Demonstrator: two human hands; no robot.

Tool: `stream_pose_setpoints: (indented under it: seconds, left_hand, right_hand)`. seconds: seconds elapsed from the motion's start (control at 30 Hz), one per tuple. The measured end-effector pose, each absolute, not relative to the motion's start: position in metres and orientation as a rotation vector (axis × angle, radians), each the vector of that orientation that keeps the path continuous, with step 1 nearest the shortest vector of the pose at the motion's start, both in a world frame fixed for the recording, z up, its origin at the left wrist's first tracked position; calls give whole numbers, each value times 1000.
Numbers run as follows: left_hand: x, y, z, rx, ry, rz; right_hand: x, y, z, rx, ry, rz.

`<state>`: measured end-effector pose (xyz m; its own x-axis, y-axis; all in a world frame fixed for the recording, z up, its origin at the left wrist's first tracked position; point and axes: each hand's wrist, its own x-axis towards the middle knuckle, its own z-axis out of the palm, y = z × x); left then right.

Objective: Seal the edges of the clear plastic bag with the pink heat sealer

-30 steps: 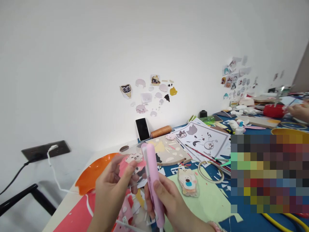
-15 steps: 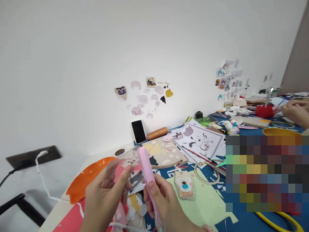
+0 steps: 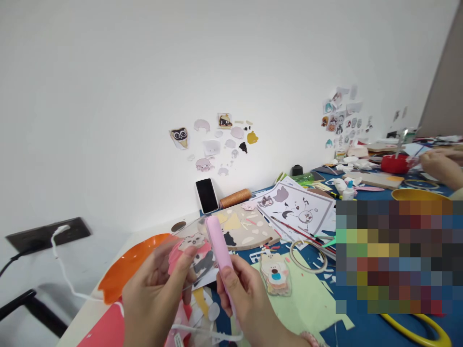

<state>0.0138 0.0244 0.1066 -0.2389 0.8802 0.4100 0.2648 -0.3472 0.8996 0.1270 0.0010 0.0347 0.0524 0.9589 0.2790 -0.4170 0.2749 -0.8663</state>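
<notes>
My left hand (image 3: 155, 284) is closed around a clear plastic bag (image 3: 195, 225), its thumb pressing on the front. Inside shows a layered cartoon cut-out (image 3: 204, 261) in pink, white and dark grey, partly hidden by the fingers. My right hand (image 3: 244, 291) grips a pink corded stick tool (image 3: 217, 236) that looks like a mini hair straightener. The tool stands slanted along the bag's right edge; whether its jaws clamp the plastic, I cannot tell. A second layered cartoon piece (image 3: 276, 274), a bear in clear wrapping, lies right of my hands on light green paper (image 3: 307, 308).
Left stands an orange dish (image 3: 133, 260). Behind are a phone (image 3: 207, 195), a thread spool (image 3: 235, 198), a board (image 3: 249, 226) with scraps and a printed sheet (image 3: 296, 205). A tape roll (image 3: 308, 256) lies right. A white cable (image 3: 68, 270) hangs from a socket. Another person's hand (image 3: 441, 166) works far right.
The bag has turned slightly, so more of the cut-out and clear plastic shows. The tool has shifted a little upward with my right hand. The view has moved slightly.
</notes>
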Motion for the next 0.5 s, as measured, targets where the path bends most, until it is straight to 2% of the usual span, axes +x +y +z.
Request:
stream_pose_setpoints:
  seconds: [0.27, 0.5]
  left_hand:
    - [16, 17, 112, 1417, 1416, 1570]
    - [9, 22, 119, 1237, 1380, 1738]
  right_hand:
    - [126, -2, 41, -578, -1020, 1286]
    - [130, -4, 42, -547, -909, 1332]
